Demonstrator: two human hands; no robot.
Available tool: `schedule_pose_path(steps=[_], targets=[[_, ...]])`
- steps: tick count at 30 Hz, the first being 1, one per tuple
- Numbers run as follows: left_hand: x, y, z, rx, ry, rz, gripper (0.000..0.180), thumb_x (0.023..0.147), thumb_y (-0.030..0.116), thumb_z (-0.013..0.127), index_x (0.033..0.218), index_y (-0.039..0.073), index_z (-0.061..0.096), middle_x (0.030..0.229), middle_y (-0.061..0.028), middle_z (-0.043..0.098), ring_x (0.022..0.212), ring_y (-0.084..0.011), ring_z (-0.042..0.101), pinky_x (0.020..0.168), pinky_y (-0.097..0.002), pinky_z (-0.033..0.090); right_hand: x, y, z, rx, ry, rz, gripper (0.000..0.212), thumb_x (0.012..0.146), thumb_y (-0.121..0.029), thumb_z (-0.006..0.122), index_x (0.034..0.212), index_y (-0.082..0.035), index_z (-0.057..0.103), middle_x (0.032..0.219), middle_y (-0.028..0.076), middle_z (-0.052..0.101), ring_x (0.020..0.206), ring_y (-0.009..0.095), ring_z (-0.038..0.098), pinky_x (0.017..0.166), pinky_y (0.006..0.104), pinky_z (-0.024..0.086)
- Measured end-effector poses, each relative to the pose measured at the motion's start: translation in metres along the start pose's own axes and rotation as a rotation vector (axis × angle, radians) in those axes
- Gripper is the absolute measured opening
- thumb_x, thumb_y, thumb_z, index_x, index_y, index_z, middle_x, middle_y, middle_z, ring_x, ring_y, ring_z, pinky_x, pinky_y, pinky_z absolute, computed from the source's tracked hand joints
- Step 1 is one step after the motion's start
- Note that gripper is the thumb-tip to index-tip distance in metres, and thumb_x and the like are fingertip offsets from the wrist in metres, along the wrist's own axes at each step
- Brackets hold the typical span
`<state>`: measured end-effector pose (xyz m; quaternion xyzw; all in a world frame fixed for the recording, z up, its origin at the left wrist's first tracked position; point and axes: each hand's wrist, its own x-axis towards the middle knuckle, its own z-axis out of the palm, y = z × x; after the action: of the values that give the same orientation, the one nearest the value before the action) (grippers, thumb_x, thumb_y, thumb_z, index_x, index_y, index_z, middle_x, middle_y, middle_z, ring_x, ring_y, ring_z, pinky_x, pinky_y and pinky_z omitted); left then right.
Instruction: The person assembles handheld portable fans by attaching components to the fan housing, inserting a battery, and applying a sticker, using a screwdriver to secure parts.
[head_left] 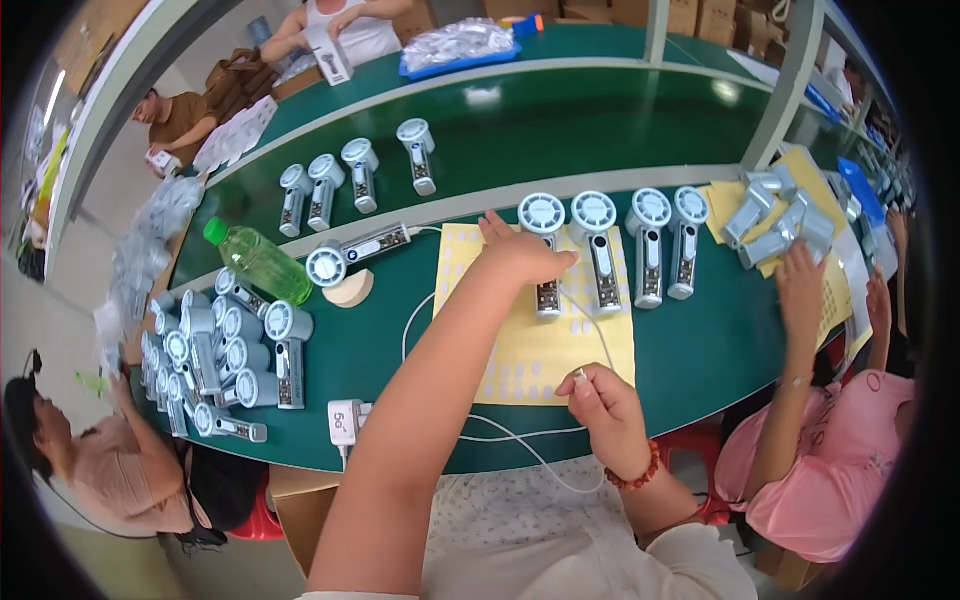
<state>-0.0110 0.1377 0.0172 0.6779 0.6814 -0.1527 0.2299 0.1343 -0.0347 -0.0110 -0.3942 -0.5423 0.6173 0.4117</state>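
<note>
Forward, the left hand (522,256) stretches across a handheld fan (541,213).

Fan (541,213): pale blue, rnd spoked head, clear-windowed hdl; lies w/ head at far edge of yellow sheet (545,350), hdl pointing near, neck hidden behind L hand (525,255). White cable (516,438): thin, loosely looped, plug (580,377) pinched in R hand (608,415).

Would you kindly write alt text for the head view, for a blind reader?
The wearer's left hand partly covers a pale handheld fan on a yellow sheet; the right hand pinches a cable plug. More fans lie around the green table.
</note>
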Motion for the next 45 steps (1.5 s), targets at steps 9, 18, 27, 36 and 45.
schedule_pose_path(steps=[9, 18, 27, 36, 45], targets=[[0.013, -0.003, 0.035, -0.294, 0.266, 0.045, 0.057, 0.084, 0.044, 0.040, 0.114, -0.002, 0.054, 0.127, -0.0176, 0.046, 0.129, -0.0411, 0.022, 0.105, -0.0544, 0.009, -0.001, -0.012, 0.018, 0.109, -0.027, -0.082, 0.025, 0.094, -0.022, 0.042, 0.089, 0.000, 0.053, 0.064, -0.006, 0.038, 0.057, 0.002, 0.030, 0.050, 0.0167, 0.025], [-0.050, 0.006, 0.067, -1.384, 0.735, 0.181, 0.055, 0.073, 0.024, 0.068, 0.106, -0.001, 0.031, 0.089, -0.0196, 0.058, 0.077, -0.0307, 0.060, 0.068, -0.0361, 0.047, -0.016, 0.000, 0.018, 0.181, -0.005, -0.018, 0.026, 0.095, -0.022, 0.038, 0.087, -0.001, 0.052, 0.058, -0.004, 0.038, 0.050, 0.003, 0.028, 0.045, 0.0179, 0.023], [-0.129, -0.012, 0.077, -2.469, -0.037, 0.581, 0.033, 0.088, 0.023, 0.051, 0.109, -0.001, 0.043, 0.098, -0.0110, 0.051, 0.094, -0.0211, 0.054, 0.088, -0.0382, 0.048, -0.028, -0.006, 0.027, 0.367, -0.155, 0.096, 0.027, 0.095, -0.025, 0.038, 0.088, -0.002, 0.051, 0.057, -0.004, 0.037, 0.050, 0.004, 0.028, 0.046, 0.0188, 0.023], [-0.156, -0.004, 0.087, -2.942, -0.707, 0.958, 0.038, 0.081, 0.015, 0.060, 0.113, 0.005, 0.042, 0.100, -0.0058, 0.048, 0.087, -0.0153, 0.049, 0.078, -0.0291, 0.043, -0.056, -0.018, 0.045, 0.454, -0.221, -0.006, 0.030, 0.096, -0.024, 0.036, 0.090, 0.000, 0.052, 0.058, -0.002, 0.038, 0.051, 0.005, 0.029, 0.048, 0.0190, 0.024], [-0.159, -0.018, 0.093, -2.682, -0.588, 1.245, 0.030, 0.081, 0.019, 0.058, 0.107, 0.013, 0.044, 0.087, -0.0006, 0.042, 0.078, -0.0128, 0.043, 0.071, -0.0298, 0.044, -0.066, -0.018, 0.053, 0.409, -0.232, -0.018, 0.030, 0.096, -0.024, 0.037, 0.091, 0.001, 0.053, 0.058, -0.003, 0.037, 0.052, 0.004, 0.029, 0.048, 0.0190, 0.024]])
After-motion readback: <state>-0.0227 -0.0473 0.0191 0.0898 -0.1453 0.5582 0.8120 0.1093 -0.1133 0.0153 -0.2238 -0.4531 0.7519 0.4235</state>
